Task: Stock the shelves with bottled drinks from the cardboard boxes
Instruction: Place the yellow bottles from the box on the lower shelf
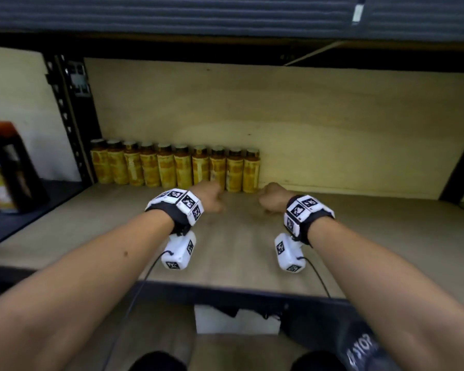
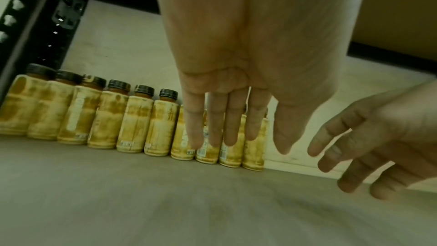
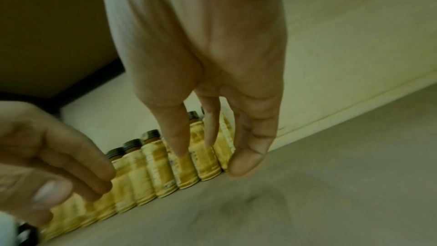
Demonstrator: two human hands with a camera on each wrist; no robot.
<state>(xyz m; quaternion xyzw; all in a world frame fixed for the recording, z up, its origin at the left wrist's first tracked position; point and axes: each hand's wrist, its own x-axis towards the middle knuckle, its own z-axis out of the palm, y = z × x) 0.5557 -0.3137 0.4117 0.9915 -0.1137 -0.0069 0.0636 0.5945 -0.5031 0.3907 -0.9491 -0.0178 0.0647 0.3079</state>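
A row of several yellow-labelled bottles [image 1: 172, 167] with dark caps stands along the back of the wooden shelf [image 1: 359, 236], from the left post toward the middle. My left hand [image 1: 212, 195] reaches in front of the row's right end; in the left wrist view its fingers [image 2: 231, 119] are straight and hold nothing, with the bottles [image 2: 106, 119] behind them. My right hand [image 1: 271, 199] hovers just right of the last bottle. In the right wrist view its fingers [image 3: 179, 134] point down in front of the bottles [image 3: 153, 171], its thumb by the end bottle's base, gripping nothing.
The shelf board runs bare to the right of the row, up to the back panel [image 1: 306, 124]. A black perforated post [image 1: 65, 116] bounds the left side. A dark and orange pack [image 1: 6, 167] sits further left. A white box [image 1: 236, 321] lies below the shelf edge.
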